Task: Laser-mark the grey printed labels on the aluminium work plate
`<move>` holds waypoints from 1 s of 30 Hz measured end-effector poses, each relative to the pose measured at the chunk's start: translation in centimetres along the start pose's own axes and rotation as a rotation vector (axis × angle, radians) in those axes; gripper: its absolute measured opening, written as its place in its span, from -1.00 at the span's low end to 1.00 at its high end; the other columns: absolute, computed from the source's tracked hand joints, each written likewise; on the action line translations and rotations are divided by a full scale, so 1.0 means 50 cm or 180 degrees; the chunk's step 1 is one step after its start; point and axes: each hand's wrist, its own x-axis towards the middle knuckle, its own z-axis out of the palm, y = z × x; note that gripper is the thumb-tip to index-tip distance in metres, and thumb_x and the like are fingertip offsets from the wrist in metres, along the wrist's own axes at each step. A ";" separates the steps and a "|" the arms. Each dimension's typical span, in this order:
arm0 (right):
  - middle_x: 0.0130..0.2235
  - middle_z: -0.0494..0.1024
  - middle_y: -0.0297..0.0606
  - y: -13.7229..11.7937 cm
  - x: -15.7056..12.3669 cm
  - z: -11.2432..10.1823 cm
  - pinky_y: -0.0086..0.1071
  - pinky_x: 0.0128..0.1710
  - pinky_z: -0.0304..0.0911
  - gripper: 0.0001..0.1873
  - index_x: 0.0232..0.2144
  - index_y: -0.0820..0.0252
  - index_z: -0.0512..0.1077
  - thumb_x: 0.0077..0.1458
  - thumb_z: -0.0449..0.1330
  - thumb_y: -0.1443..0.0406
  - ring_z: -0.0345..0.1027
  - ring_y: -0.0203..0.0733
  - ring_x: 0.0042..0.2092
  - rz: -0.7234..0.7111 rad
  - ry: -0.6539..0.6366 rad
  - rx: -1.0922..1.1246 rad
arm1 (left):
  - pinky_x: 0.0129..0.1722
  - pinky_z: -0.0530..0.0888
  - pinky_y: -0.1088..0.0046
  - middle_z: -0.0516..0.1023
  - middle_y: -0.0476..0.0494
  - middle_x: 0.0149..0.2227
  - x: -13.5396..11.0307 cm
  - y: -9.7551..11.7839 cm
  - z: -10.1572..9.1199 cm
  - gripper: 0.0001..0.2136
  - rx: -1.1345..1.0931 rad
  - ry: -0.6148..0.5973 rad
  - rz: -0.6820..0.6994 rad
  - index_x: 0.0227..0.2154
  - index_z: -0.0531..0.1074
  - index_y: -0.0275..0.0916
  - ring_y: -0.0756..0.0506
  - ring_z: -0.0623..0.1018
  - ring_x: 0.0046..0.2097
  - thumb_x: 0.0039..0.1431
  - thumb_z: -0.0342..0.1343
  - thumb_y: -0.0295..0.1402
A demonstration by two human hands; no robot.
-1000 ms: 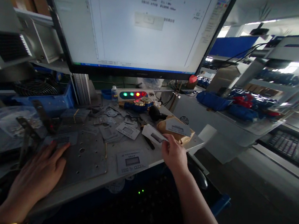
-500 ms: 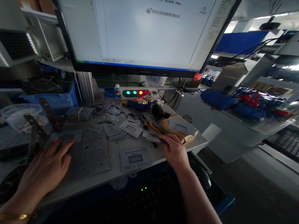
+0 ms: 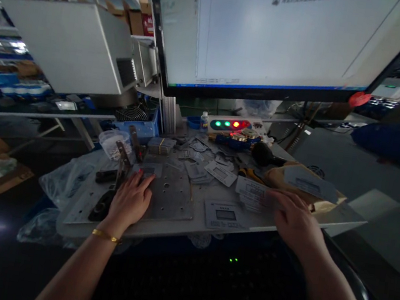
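Note:
My left hand (image 3: 131, 201) lies with fingers spread on a perforated metal plate (image 3: 172, 208). Its fingertips touch the near edge of a thin grey nameplate (image 3: 151, 168) lying beside upright metal brackets (image 3: 123, 158). Farther right, my right hand (image 3: 300, 222) has its fingers closed at the right end of a printed nameplate (image 3: 251, 193), its thumb hidden and the fingertips blurred. Just left of that hand, another nameplate with a dark window (image 3: 226, 215) lies flat near the table's front edge. Behind it, a lighter nameplate (image 3: 221, 173) rests beside a loose pile.
A monitor (image 3: 277, 36) hangs over the back. Behind the plates are a lit button panel (image 3: 231, 126), a small bottle (image 3: 204, 121) and yellow-handled pliers (image 3: 251, 175). A paper-wrapped stack (image 3: 327, 204) sits right; a clear tub (image 3: 115, 145) stands left. A dark keyboard lies below.
The view has swung left, so everything sits farther right in the picture. My left hand stays at the nameplate on the metal plate. More of the nameplate at my right fingers shows, with blur beneath it.

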 end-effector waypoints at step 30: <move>-0.29 0.55 -0.19 -0.044 0.023 -0.055 -0.22 -0.28 0.38 -0.73 -0.29 0.17 0.47 0.01 0.00 0.39 0.44 -0.10 -0.27 0.0850 0.1112 0.0900 | -0.11 0.58 0.20 0.56 -0.27 -0.11 -0.053 0.356 -0.075 -0.64 -0.0438 0.1010 0.2022 -0.12 0.44 -0.41 -0.24 0.54 -0.09 -0.05 0.29 -0.53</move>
